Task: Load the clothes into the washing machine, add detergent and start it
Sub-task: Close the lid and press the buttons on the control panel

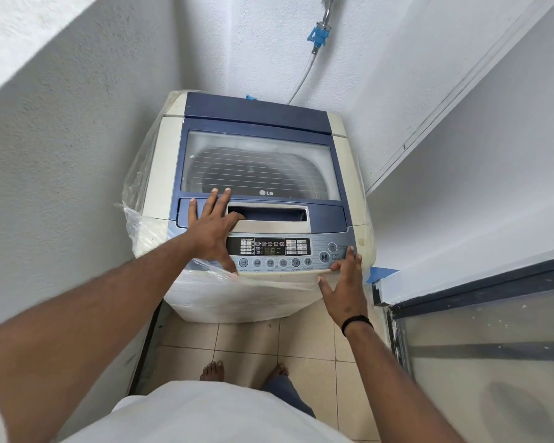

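Note:
A cream and blue top-loading washing machine [343,161] stands in a narrow alcove, its glass lid [259,164] down. Through the glass I see the ribbed drum; no clothes show. My left hand [211,225] lies flat on the lid's front edge, its fingers spread and one fingertip inside the lid handle recess [275,215]. My right hand [344,282] rests with straight fingers on the right front corner of the control panel [269,251], next to the start/pause button [324,257]. The panel display is lit. No detergent is in view.
Textured white walls close in on the left and behind. A hose with a blue tap fitting [319,35] hangs on the back wall. A glass door [493,362] with a dark frame stands to the right. Clear plastic wrap [138,219] covers the machine's left side. Tiled floor lies below.

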Tool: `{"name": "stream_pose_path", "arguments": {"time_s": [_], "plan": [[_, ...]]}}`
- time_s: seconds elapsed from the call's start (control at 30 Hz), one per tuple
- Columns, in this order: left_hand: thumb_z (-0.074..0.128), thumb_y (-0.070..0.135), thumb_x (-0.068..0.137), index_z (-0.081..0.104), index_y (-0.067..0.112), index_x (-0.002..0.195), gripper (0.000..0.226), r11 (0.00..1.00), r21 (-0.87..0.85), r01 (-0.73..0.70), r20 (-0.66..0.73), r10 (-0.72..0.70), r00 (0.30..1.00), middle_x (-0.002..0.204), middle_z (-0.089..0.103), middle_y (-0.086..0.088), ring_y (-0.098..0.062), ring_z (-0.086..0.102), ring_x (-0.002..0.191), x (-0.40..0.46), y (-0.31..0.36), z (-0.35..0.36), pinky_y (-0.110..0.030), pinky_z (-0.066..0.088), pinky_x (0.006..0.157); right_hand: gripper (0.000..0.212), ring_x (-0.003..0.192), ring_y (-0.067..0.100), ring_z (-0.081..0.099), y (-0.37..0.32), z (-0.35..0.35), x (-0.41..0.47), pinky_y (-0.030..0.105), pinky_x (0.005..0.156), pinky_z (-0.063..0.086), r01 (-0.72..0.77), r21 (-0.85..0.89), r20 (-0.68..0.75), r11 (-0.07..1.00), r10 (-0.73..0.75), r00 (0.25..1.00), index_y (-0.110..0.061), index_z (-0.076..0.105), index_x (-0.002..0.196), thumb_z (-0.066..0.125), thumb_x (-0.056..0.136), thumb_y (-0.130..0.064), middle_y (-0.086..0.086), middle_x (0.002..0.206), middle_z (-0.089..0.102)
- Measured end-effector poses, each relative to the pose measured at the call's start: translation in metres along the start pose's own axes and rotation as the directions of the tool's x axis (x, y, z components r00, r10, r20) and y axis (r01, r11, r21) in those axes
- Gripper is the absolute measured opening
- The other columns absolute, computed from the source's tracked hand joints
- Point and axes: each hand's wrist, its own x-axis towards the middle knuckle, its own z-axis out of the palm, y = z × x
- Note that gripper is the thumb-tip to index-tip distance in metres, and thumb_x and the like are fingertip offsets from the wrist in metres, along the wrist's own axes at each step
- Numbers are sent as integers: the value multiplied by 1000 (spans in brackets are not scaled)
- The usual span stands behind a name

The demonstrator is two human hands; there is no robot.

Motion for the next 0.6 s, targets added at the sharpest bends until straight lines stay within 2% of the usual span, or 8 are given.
{"name": "stream_pose_path", "arguments": {"time_s": [0.07, 0.17, 0.23, 0.3, 0.37, 0.47, 0.53, 0.6], "plan": [[88, 72, 36, 37, 34, 143, 125, 1000, 2, -1, -6, 1, 1000, 165, -23, -6, -33, -28, 149, 0, 0, 0, -67, -15, 113, 91, 153, 17, 3, 0, 0, 0, 28, 112, 16, -8, 5, 0, 1000, 8, 1000, -13, 5, 158, 68, 92, -25, 1, 143, 43], [88, 72, 36, 37, 35, 143, 124, 1000, -5, -6, -13, 6, 1000, 165, -22, -6, -32, -28, 149, 1, -1, 1, -67, -16, 112, 87, 154, 18, 2, -2, 2, 1, 35, 119, 17, -13, 8, -5, 1000, 13, 1000, -10, 14, 156, 70, 91, -25, 0, 154, 32], [88, 72, 37, 37, 35, 144, 124, 1000, -6, -5, -10, 5, 1000, 165, -22, -7, -32, -29, 149, 0, -1, 1, -67, -16, 113, 80, 154, 19, 2, -2, 2, 2, 31, 117, 15, -4, -5, -2, 1000, 4, 1000, -11, 21, 152, 70, 90, -24, 2, 161, 23], [88, 71, 37, 36, 34, 144, 125, 1000, -7, 0, -2, -1, 1000, 165, -22, -7, -32, -29, 149, 0, 0, 0, -68, -15, 114, 67, 154, 19, 2, -1, 2, 3, 28, 116, 14, 6, -20, 9, 1000, -6, 1000, -12, 33, 144, 71, 90, -23, 4, 165, 17], [88, 71, 36, 36, 34, 145, 126, 1000, -10, 2, 0, -2, 1000, 165, -22, -7, -32, -29, 149, 0, 0, 0, -68, -15, 114, 44, 154, 22, 6, -2, 0, 4, 35, 121, 18, 10, -26, 19, 1000, -10, 1000, -12, 47, 125, 71, 89, -21, 4, 166, 13], [87, 74, 33, 37, 34, 145, 129, 1000, -20, 2, 3, -2, 1000, 165, -23, -6, -32, -30, 149, 0, -1, 1, -68, -16, 114, 22, 144, 31, 32, -17, -6, 0, 43, 115, 35, 29, -87, -19, 996, -31, 999, -18, 56, 106, 68, 89, -24, 10, 155, 39], [86, 75, 31, 36, 34, 145, 131, 1000, -24, 1, 3, -1, 1000, 165, -23, -5, -31, -30, 149, 0, -1, 0, -67, -17, 113, 24, 124, 30, 49, -34, -7, -10, 42, 100, 47, 82, -119, -81, 990, -92, 992, -17, 62, 111, 65, 89, -26, 6, 130, 58], [87, 75, 31, 36, 35, 145, 131, 1000, -25, 1, 0, -1, 1000, 165, -22, -5, -31, -30, 149, 0, 0, 0, -67, -17, 113, 35, 115, 26, 51, -54, 0, -25, 41, 94, 49, 181, -137, -61, 974, -191, 980, -16, 61, 124, 61, 91, -29, 4, 119, 61]]}}
